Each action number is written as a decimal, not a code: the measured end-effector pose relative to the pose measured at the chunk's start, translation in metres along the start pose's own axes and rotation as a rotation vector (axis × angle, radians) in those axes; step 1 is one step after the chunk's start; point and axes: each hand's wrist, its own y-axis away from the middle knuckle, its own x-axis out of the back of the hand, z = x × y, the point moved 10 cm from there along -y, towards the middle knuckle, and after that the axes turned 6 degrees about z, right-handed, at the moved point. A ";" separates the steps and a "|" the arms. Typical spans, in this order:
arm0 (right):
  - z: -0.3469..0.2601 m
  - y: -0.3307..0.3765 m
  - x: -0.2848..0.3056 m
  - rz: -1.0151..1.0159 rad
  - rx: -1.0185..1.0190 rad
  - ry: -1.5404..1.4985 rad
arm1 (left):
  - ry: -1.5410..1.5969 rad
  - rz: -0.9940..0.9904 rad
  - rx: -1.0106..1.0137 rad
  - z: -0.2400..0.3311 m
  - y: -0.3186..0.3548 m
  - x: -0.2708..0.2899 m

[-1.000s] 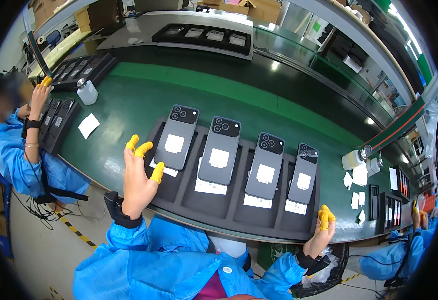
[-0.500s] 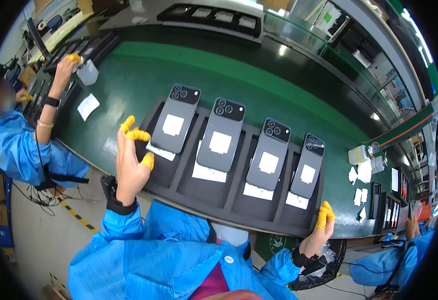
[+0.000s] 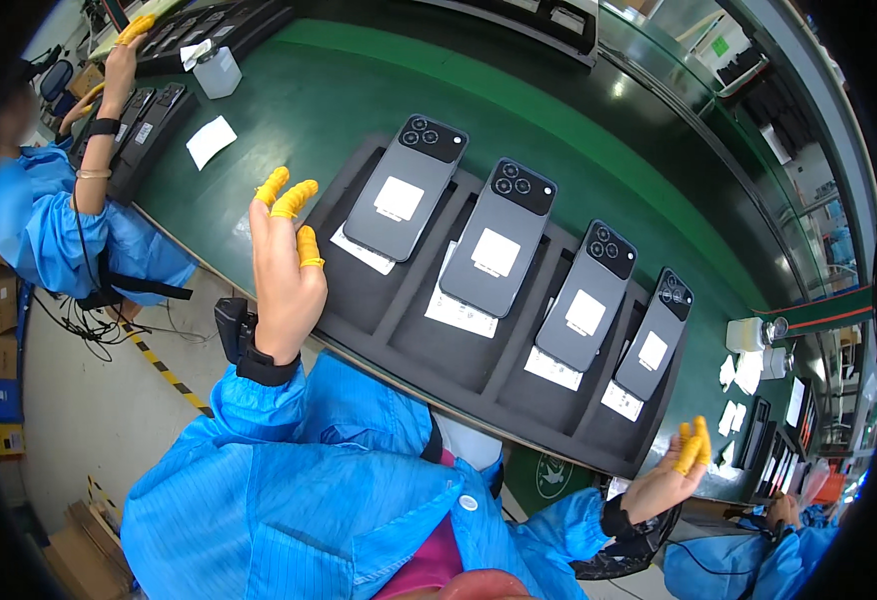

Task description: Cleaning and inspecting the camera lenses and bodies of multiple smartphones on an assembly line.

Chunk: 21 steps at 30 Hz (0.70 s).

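Note:
Several dark grey smartphones lie back up, tilted across a black compartmented tray (image 3: 359, 310): a leftmost phone (image 3: 391, 215), a second phone (image 3: 484, 265), a third phone (image 3: 569, 335) and the rightmost phone (image 3: 644, 360). Each carries a white label on its back, with white printed paper partly showing under its lower end. My left hand (image 3: 291, 275) hovers by the tray's left end, fingers stretched apart in yellow finger cots, holding nothing. Off the tray's near right corner is my right hand (image 3: 671, 475), its cot-covered fingers extended, with nothing visible in them.
A white sheet (image 3: 211, 142) and a bottle (image 3: 219, 75) lie toward the left on the green bench (image 3: 279, 110). At right stand a bottle (image 3: 749, 335) and crumpled white wipes (image 3: 747, 372). A co-worker's arm (image 3: 97, 170) works over trays at left; another person (image 3: 729, 565) sits right.
The view has shifted, so the tray appears higher and farther right. My right hand has come away from the tray's corner. My left fingers have straightened. The left co-worker's hand has shifted.

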 end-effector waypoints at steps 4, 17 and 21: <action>-0.012 -0.006 -0.020 -0.032 0.007 -0.024 | 0.002 -0.047 0.014 0.000 0.000 -0.004; 0.003 0.012 -0.050 -0.183 -0.084 -0.056 | -0.124 -0.186 -0.084 0.017 -0.001 -0.019; 0.001 0.015 -0.056 -0.186 -0.108 -0.076 | -0.158 -0.196 -0.065 0.010 0.000 -0.016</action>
